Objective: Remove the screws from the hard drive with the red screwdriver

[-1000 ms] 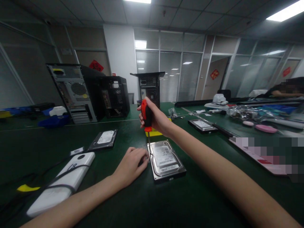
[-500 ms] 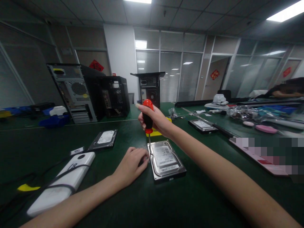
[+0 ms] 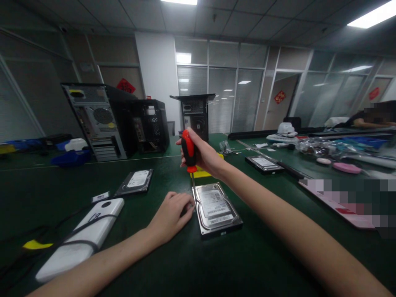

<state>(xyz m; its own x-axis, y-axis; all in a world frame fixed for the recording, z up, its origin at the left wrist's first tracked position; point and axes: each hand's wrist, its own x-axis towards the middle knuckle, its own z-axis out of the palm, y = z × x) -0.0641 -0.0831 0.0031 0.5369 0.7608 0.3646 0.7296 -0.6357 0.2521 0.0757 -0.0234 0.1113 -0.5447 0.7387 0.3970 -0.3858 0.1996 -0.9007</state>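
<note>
The drive (image 3: 216,206) lies flat, label up, on the green surface (image 3: 148,268), between the person's forearms. The screwdriver (image 3: 189,152) stands nearly upright over its left edge, shaft down beside a notch there; the tip's exact seat is too small to make out. The right hand (image 3: 206,154) has its fingers clamped round the red and black handle. Over the last half second the handle has swung a little left and turned in the grip, while the drive has stayed put. That reads as a twist made in place; whether a screw has moved cannot be told.

The left hand (image 3: 173,214) rests on the surface with curled fingers against or just beside the drive's left edge; I cannot tell whether they pinch anything.

Just behind the drive is a yellow object (image 3: 202,174), partly hidden. Farther out lie a second drive (image 3: 137,179) to the left, a third (image 3: 264,163) to the right, and a white box (image 3: 83,239) with a black cable across it near the left forearm.
</note>
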